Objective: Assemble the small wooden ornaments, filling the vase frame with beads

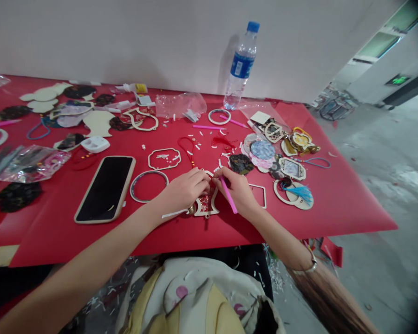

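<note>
Pink stick (229,195) gripped over cream cut-out frame (202,214)

Right hand (236,189) is closed around the pink stick, which slants through the fingers with its lower end poking out below the palm. Left hand (183,189) is curled shut over the top of the frame, its fingertips almost meeting those of the right hand. Whatever they pinch there is hidden by the fingers. The frame lies flat on the red-covered desk (316,218), directly under and between both hands, with red patterned fabric (205,202) showing inside it. A gold bead (192,209) sits just below the left hand, touching the frame's edge, and a thin white strip (174,214) runs out from under that hand.

Left of the left hand lies a round ring (149,186), with a phone in a beige case (104,189) beyond it. Ahead of that hand are a scalloped frame (164,159) and a loop of red cord (187,150). Just right of the right hand is a squarish open frame (259,195). Further right lie a dark floral piece (241,163) and a blue tassel (297,194). Small white scraps (209,144) are scattered ahead of both hands.
</note>
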Demonstrator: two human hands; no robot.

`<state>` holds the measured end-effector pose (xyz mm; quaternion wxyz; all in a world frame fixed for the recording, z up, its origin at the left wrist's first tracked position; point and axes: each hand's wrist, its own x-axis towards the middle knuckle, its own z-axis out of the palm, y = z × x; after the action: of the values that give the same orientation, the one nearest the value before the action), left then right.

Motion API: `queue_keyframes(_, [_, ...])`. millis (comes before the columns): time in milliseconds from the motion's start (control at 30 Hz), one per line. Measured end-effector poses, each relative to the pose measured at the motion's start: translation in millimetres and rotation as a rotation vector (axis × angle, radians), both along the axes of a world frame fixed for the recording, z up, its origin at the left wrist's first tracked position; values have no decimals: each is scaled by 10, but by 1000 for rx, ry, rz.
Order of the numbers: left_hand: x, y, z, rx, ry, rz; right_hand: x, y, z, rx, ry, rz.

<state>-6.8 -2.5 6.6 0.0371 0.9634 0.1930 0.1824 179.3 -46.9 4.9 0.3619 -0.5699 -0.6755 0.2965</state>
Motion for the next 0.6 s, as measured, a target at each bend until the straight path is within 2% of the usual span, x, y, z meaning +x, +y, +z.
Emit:
queue_keyframes(400, [-14,-1,-2,-84,20,1,2,-5,0,-5,-23,28])
queue_keyframes(600, [-46,5,-2,-73,22,-13,8,-1,-12,-7,-28,37])
